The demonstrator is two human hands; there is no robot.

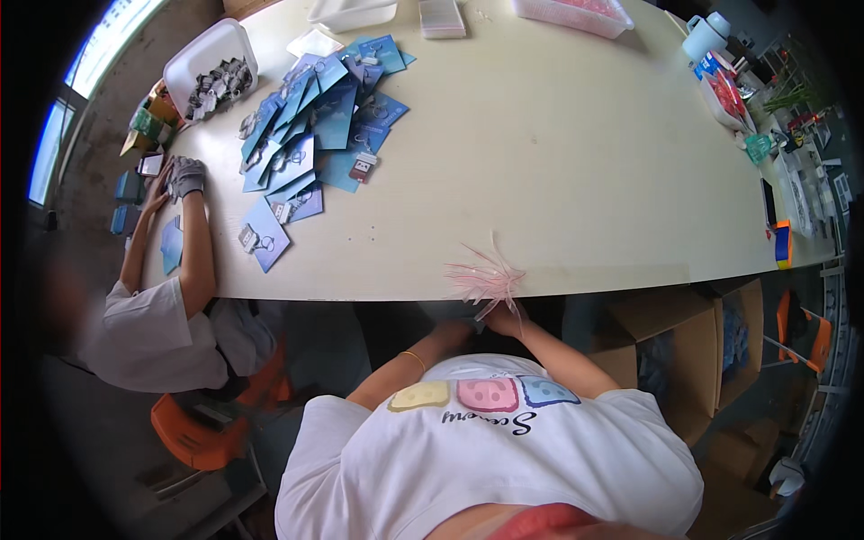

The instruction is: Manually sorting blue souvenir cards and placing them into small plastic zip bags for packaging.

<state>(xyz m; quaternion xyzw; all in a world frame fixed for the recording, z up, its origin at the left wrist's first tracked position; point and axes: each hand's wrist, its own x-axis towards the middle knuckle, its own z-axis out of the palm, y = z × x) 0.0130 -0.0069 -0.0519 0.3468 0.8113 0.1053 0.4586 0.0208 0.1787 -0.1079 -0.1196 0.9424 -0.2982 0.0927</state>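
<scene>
Both my hands meet just below the near edge of the cream table (558, 180). My right hand (509, 319) is closed around the base of a bundle of thin pink and clear plastic strips (486, 274). The strips fan out upward over the table edge. My left hand (457, 328), with a gold bracelet on its wrist, is pressed against the same bundle from the left and appears to grip its lower end. Shadow partly hides its fingers.
A seated co-worker at the left, wearing a grey glove (185, 175), handles blue cards (310, 135) with keyrings spread over the table's left part. A white bin (209, 65) of metal pieces stands beyond. Trays sit at the far edge, cardboard boxes (693, 351) at my right.
</scene>
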